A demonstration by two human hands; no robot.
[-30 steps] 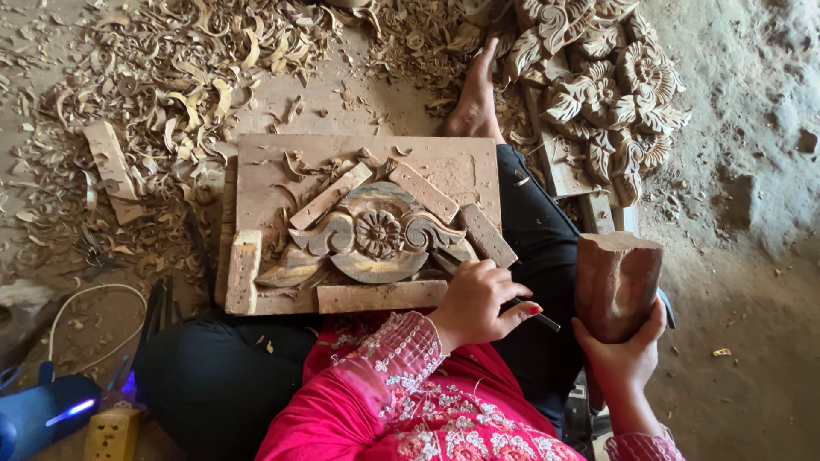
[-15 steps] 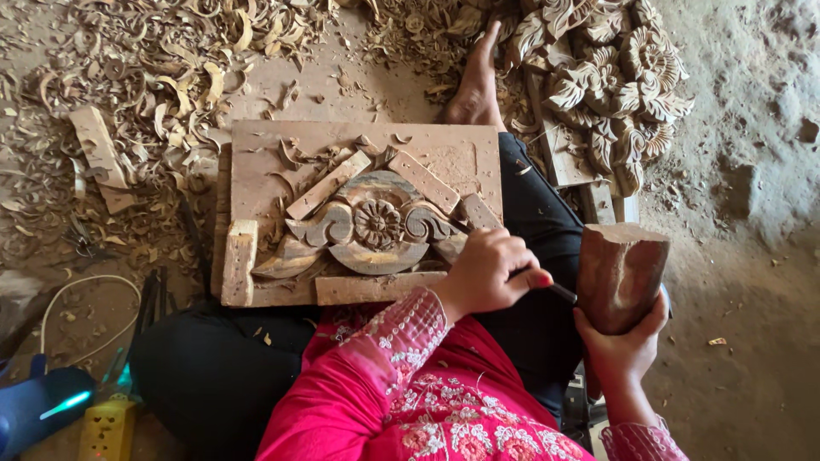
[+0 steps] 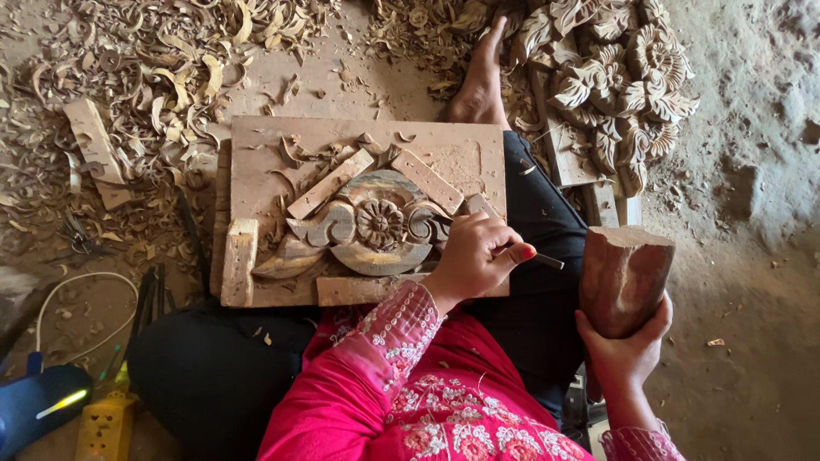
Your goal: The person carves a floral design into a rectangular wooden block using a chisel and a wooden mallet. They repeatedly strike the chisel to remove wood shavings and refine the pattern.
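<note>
Left hand [image 3: 474, 256] is closed around a thin chisel [image 3: 547, 261] at the right edge of the carved floral panel [image 3: 376, 226], which sits wedged by wood blocks on a backing board [image 3: 444, 154] across the lap. Right of that panel, the right hand [image 3: 628, 346] cups a chunky wooden mallet [image 3: 623, 277] from below; it looks heavy and stiff, best gripped low on its body. The carving's thin scrolls seem fragile. Beyond the panel, wood shavings [image 3: 154, 68] litter a dirt floor [image 3: 752, 213], with finished carvings [image 3: 623, 77] stacked nearby.
</note>
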